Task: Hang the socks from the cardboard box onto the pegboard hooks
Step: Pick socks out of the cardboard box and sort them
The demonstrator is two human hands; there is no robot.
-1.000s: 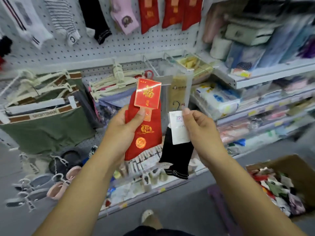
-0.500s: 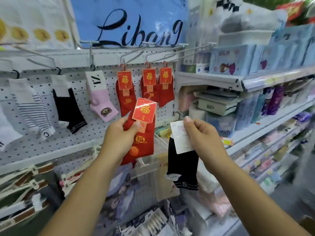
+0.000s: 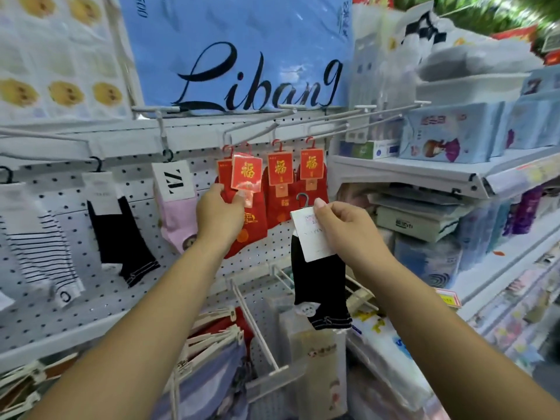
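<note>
Left fingers [image 3: 238,201]: thumb and fingertips pinch the red sock [image 3: 256,221] just under its red-and-gold card, closed on it.
Left hand [image 3: 219,218]: raised to the pegboard [image 3: 272,247], back of the hand toward the camera.
Red sock, position: held in front of another red pair at the left end of the red row. Its hanger loop is up by a wire hook [image 3: 230,136]; whether it sits on the wire cannot be told.
Right fingers [image 3: 319,204]: thumb and forefinger pinch the top of the white card [image 3: 313,241] on the black sock [image 3: 318,286], closed on it.
Right hand [image 3: 342,227]: lower than the left and to its right, off the board.
Black sock, position: hangs free under the card, toe down, with its grey hanger standing above the thumb.
Hung already, right: two red pairs [image 3: 280,189] side by side.
Hung already, left: pink sock [image 3: 177,219], dark sock [image 3: 121,237], striped sock [image 3: 39,253], each on its own hook.
Above: blue banner [image 3: 242,56].
Right: shelf [image 3: 424,174] carrying packaged goods.
</note>
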